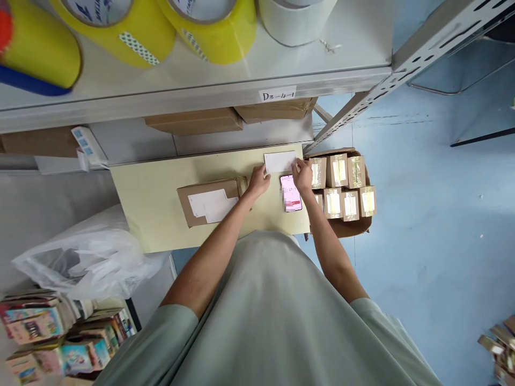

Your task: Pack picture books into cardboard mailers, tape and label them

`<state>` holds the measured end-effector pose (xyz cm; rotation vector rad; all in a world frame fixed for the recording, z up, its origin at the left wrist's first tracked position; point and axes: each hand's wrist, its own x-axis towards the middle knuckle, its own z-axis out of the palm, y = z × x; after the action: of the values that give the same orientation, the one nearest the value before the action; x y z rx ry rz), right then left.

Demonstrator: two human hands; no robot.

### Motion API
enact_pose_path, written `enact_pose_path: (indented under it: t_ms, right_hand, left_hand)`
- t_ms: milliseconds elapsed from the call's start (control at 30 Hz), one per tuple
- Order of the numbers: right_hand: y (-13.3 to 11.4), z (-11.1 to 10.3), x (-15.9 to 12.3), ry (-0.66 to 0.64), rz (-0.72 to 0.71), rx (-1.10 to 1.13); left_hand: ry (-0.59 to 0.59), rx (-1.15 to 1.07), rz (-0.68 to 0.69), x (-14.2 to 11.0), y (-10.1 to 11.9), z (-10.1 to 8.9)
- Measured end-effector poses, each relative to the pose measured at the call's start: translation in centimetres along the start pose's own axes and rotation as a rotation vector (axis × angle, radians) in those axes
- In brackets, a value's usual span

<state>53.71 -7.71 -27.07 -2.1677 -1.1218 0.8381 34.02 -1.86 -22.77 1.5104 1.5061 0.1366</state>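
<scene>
My left hand (pixel 259 181) and right hand (pixel 303 176): fingers pinching opposite ends of white slip (pixel 279 161), just above frame centre, presumably keeping it flat; phone (pixel 290 192) below, face-up, likely for viewing.

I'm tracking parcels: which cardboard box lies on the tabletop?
The box beside the left hand, topped with white paper; the other boxes are all off the tabletop.

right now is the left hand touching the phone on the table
Apart: the head view shows a strip of bare yellow tabletop between the left hand and the near edge of the phone.
</scene>
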Motion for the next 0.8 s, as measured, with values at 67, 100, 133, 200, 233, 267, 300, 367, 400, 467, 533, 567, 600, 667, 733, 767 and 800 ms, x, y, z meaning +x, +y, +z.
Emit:
enact_pose_path:
  t_ms: [67,100,133,200,233,267,300,367,400,467,533,567,600,667,733,767,800]
  right_hand:
    - [-0.2,0.0,-0.1,0.016,0.005,0.001]
    - [-0.4,0.0,-0.2,0.024,0.007,0.002]
    - [-0.6,-0.1,-0.3,0.030,0.009,0.003]
    - [-1.1,-0.4,-0.6,0.042,0.015,0.008]
    - [-1.4,-0.6,-0.7,0.048,0.020,0.013]
    - [-1.7,-0.8,-0.7,0.052,0.026,0.020]
    - [-2.0,-1.0,-0.8,0.054,0.033,0.029]
    - [-2.5,-1.3,-0.9,0.063,0.052,0.048]
    - [-2.7,-1.5,-0.9,0.071,0.064,0.056]
    - [-3.0,-1.8,-1.0,0.091,0.098,0.067]
    - [-3.3,-2.1,-1.2,0.102,0.120,0.070]
    - [-3.4,-2.3,-1.3,0.102,0.121,0.069]
    - [-3.6,-2.4,-1.4,0.099,0.116,0.065]
    - [-4.0,-2.8,-1.6,0.089,0.104,0.054]
    - [-4.5,-3.1,-1.8,0.074,0.106,0.041]
    - [-4.9,-3.2,-2.0,0.067,0.108,0.037]
    - [-5.3,-3.3,-2.2,0.063,0.107,0.035]
  left_hand:
    - [0.013,0.005,-0.004,-0.2,0.2,0.1]
    - [0.025,0.010,-0.007,-0.3,0.4,0.1]
    - [0.043,0.017,-0.013,-0.4,0.6,0.1]
    - [0.098,0.034,-0.039,-0.6,1.2,0.1]
    - [0.129,0.040,-0.060,-0.7,1.6,0.0]
    - [0.155,0.039,-0.083,-0.8,2.0,-0.1]
    - [0.173,0.027,-0.104,-0.9,2.3,-0.2]
    - [0.193,-0.018,-0.139,-0.9,3.0,-0.5]
    - [0.201,-0.040,-0.148,-0.9,3.2,-0.6]
    - [0.217,-0.060,-0.154,-0.8,3.5,-0.8]
    - [0.225,-0.059,-0.147,-0.8,3.6,-1.0]
    - [0.221,-0.061,-0.142,-0.8,3.6,-1.1]
    - [0.216,-0.065,-0.140,-0.9,3.6,-1.2]
    - [0.205,-0.072,-0.138,-0.9,3.6,-1.4]
    - [0.185,-0.061,-0.142,-0.9,3.7,-1.8]
    - [0.166,-0.043,-0.142,-0.9,3.7,-2.1]
    - [0.142,-0.014,-0.140,-0.9,3.8,-2.4]
